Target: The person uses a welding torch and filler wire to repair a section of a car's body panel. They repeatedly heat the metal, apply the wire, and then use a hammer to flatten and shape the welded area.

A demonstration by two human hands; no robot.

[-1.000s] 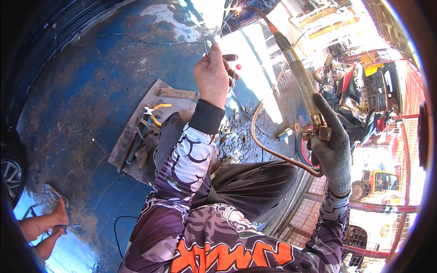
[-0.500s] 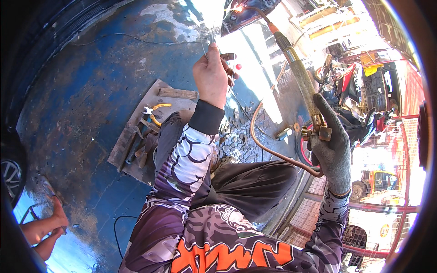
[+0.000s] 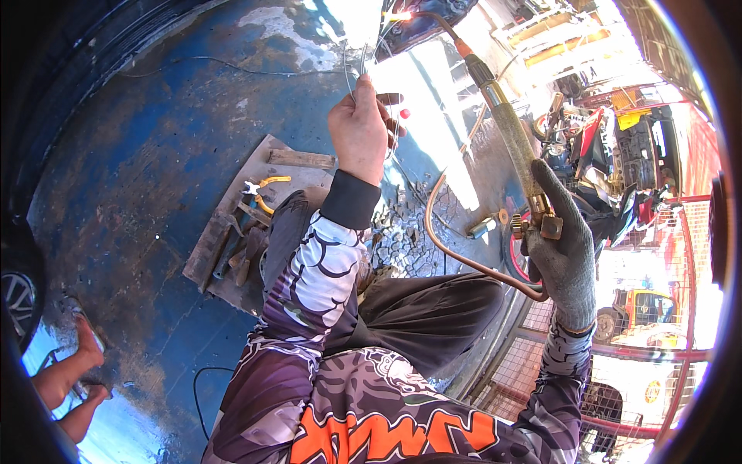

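My bare left hand (image 3: 359, 135) pinches a thin wire (image 3: 347, 58) between thumb and fingers; the thin strand curves up past the fingertips, and glare washes out part of it. My right hand (image 3: 566, 263), in a grey glove, is closed round the valve end of a welding torch (image 3: 510, 127). From its brass body a bent neck runs up and left to a bright, glowing tip at the top. That tip is close to a dark panel (image 3: 421, 32), part of which is cut off by the frame edge. A brown hose (image 3: 430, 220) loops from the torch's lower end.
Left of my knee lies a wooden board (image 3: 209, 259) bearing yellow-handled pliers (image 3: 267, 187), a hammer-like tool and other tools. Another person's feet (image 3: 89, 348) are at the lower left, near a car wheel (image 3: 17, 301). Motorcycles (image 3: 591, 147) and a red mesh fence (image 3: 641, 352) stand on the right.
The wire end above my left hand has shifted slightly. The other person's feet at the lower left have moved. My right hand and the torch look almost unmoved.
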